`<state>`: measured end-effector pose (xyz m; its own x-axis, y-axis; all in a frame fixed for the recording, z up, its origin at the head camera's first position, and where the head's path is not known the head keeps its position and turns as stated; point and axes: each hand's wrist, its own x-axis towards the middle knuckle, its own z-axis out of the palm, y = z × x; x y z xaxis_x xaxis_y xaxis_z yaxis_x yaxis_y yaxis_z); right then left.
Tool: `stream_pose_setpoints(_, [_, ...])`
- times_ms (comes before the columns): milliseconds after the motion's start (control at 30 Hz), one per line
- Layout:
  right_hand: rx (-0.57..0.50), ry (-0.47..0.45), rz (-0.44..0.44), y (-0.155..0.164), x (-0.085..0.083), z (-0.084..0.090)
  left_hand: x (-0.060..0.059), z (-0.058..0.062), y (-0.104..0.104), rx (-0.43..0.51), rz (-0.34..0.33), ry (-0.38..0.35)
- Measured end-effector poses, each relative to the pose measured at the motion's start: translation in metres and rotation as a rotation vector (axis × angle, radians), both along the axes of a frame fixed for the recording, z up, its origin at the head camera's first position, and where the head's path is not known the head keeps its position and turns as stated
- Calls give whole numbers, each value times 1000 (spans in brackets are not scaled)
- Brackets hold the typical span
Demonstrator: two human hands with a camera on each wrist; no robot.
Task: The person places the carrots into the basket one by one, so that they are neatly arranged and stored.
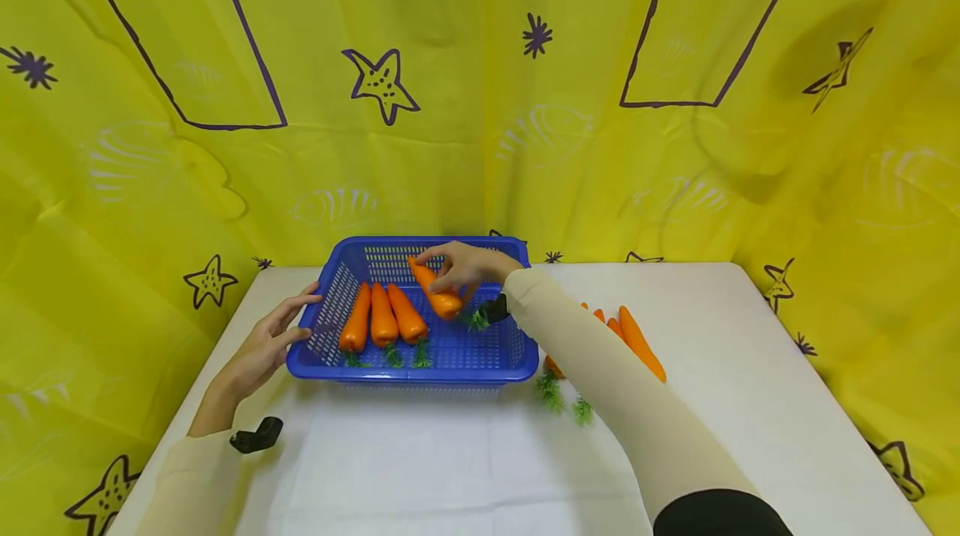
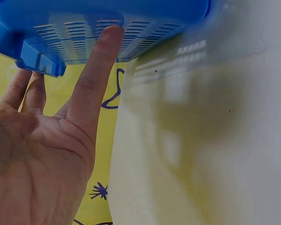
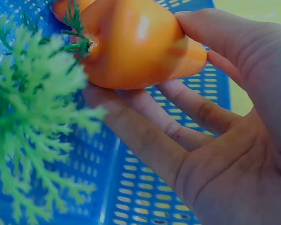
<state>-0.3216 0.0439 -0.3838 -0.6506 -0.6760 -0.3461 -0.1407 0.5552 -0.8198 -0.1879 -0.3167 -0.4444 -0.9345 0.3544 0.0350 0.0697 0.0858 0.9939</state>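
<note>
Inside the blue plastic basket, my right hand pinches an orange carrot between thumb and fingers. The carrot is tilted, its thick end toward me, with green leaves hanging close to the right wrist camera. To its left, several more carrots lie side by side on the basket floor, leaves toward me. My left hand touches the basket's left side with fairly straight fingers. In the left wrist view, an extended digit rests against the slotted wall; some other fingertips are hidden behind the basket.
Right of the basket, more carrots lie on the white table, partly hidden by my right forearm; leaves stick out below it. A yellow patterned curtain hangs behind and at both sides.
</note>
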Motion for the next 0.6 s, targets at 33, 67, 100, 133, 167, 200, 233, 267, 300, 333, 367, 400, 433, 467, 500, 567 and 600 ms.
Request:
stream_pose_setpoints(33, [-2,-15,-3,-2,0,-3,0,0,0,-1,2,0])
stream_pose_setpoints(67, [-4,-31,-5,-4,0,-6,0,0,0,-3,2,-1])
stream_pose_setpoints(100, [-4,-42,-7,-6,0,-9,0,0,0,-3,3,0])
stream_pose_setpoints(133, [-4,-55,-8,-7,0,-12,0,0,-1,-1,4,-1])
stream_pose_setpoints(167, [-5,-66,-11,-9,0,-14,0,-1,-1,3,4,-1])
stream_pose_setpoints(200, [-2,-74,-13,-10,-1,-17,0,-1,-1,6,4,-2])
stream_pose_setpoints(233, [1,-80,-14,-12,-1,-18,0,-1,-1,11,3,-3])
stream_pose_setpoints(267, [4,-85,-16,-13,-1,-20,0,-1,-1,17,2,-3])
stream_pose_setpoints(300, [8,-87,-17,-14,-1,-22,0,-1,-1,23,0,-2])
stream_pose_setpoints(333, [13,-90,-18,-15,0,-23,0,-1,-1,29,-2,-3])
stream_pose_setpoints(367, [19,-86,-18,-16,0,-25,-1,-1,-1,31,-2,-4])
stream_pose_setpoints(400, [23,-85,-19,-17,0,-26,-1,-1,-1,31,-2,-4])
stream_pose_setpoints(433, [27,-83,-18,-18,0,-27,-1,-1,-1,32,-2,-4])
stream_pose_setpoints(467, [30,-83,-19,-19,0,-29,-1,-1,-1,32,-1,-5])
stream_pose_setpoints(500, [31,-83,-19,-20,-1,-30,-1,-1,-1,31,-1,-6])
stream_pose_setpoints(567, [34,-87,-22,-21,-2,-33,-1,-1,-1,31,-1,-8])
stream_pose_setpoints(600, [33,-97,-26,-21,-2,-34,-1,-1,-1,33,-1,-8])
